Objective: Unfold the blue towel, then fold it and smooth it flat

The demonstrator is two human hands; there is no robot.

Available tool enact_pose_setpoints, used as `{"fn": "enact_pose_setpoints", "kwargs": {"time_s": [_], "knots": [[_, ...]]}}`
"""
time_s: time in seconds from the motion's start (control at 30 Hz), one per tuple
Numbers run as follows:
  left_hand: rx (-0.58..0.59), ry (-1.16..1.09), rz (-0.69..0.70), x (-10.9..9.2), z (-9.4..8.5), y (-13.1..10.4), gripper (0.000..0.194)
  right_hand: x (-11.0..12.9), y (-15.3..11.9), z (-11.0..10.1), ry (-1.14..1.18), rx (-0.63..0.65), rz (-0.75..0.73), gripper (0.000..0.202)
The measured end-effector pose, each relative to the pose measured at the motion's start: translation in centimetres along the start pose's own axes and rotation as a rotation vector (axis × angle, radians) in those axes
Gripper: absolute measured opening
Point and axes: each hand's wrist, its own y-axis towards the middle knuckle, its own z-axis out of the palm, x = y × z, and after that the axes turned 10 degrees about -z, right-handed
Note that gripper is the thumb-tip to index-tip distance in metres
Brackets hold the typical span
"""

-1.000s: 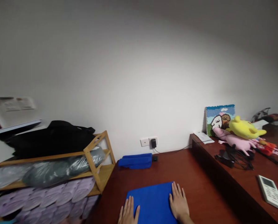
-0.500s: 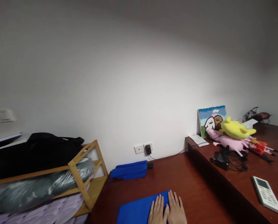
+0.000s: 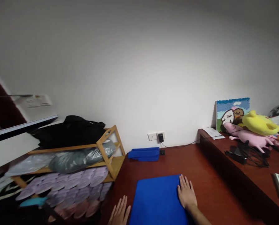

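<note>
Pressing flat on the blue cloth (image 3: 158, 200), my right hand (image 3: 186, 196) lies open, fingers spread, on the cloth's right edge, gripping nothing. My left hand (image 3: 119, 215) is open too, fingers spread, off the cloth's left edge near the desk's (image 3: 200, 175) front left corner; I cannot tell whether it touches the wood. The cloth lies smooth and square at the desk's front edge, with a second folded blue cloth (image 3: 144, 154) well apart at the back edge, just beside the wall socket (image 3: 156, 136). A bamboo rack (image 3: 106, 147) of bagged bedding stands off the left edge. As I judge it, with only one palm pinning it, the cloth could slide or rumple on the polished wood, or a loose left side could skew any fold.
</note>
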Motion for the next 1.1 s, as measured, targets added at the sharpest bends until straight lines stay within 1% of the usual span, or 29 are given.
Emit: {"fn": "enact_pose_setpoints", "kwargs": {"time_s": [0.03, 0.1, 0.27, 0.4, 0.47, 0.57, 0.67, 0.77, 0.83, 0.93, 1.0, 1.03, 1.07, 1.1], "knots": [[-0.030, -0.018, -0.011, 0.4, 0.2, -0.7, 0.066, 0.0, 0.0, 0.1, -0.014, 0.003, 0.000, 0.069], [-0.086, -0.055, -0.030, 0.3, 0.2, -1.5, 0.066, -0.1, -0.1, 0.3, -0.040, 0.013, 0.003, 0.069], [-0.167, -0.121, -0.017, -0.6, -0.4, -1.6, 0.063, -0.2, -0.1, 0.6, -0.079, 0.029, 0.012, 0.068], [-0.208, -0.133, -0.019, -0.9, -0.7, -1.7, 0.061, 0.5, -0.2, -0.6, -0.098, 0.067, 0.020, 0.068], [-0.218, -0.128, -0.016, -1.0, -0.8, -1.9, 0.060, 0.7, -0.8, -1.3, -0.076, 0.085, 0.032, 0.067], [-0.237, -0.125, -0.017, -1.1, -0.7, -1.9, 0.060, 0.5, -3.1, -1.3, -0.036, 0.039, 0.011, 0.067], [-0.261, -0.127, -0.007, -1.0, -0.2, -1.5, 0.060, -0.3, -6.8, -0.2, -0.002, -0.019, -0.066, 0.068], [-0.281, -0.138, 0.003, -0.9, 0.3, -1.1, 0.060, -0.6, -10.3, 0.6, 0.027, 0.001, -0.080, 0.070], [-0.285, -0.149, 0.013, -0.7, 0.5, -0.8, 0.060, -0.3, -11.6, 0.4, 0.032, 0.029, -0.075, 0.071], [-0.278, -0.159, 0.019, -0.5, 0.2, -0.5, 0.061, 0.3, -12.1, -0.5, 0.042, 0.049, -0.070, 0.071], [-0.302, -0.166, -0.001, -1.2, -0.3, -0.5, 0.062, 0.5, -12.0, -1.0, 0.063, 0.053, -0.066, 0.070], [-0.337, -0.178, -0.012, -2.1, -0.6, -0.6, 0.062, 0.5, -11.9, -1.2, 0.075, 0.054, -0.069, 0.070], [-0.377, -0.197, -0.010, -3.5, -0.9, -0.9, 0.063, 0.5, -11.8, -1.3, 0.086, 0.052, -0.071, 0.070], [-0.410, -0.221, 0.015, -5.4, -1.2, -1.3, 0.062, 0.5, -11.8, -1.3, 0.094, 0.047, -0.074, 0.070]]}}
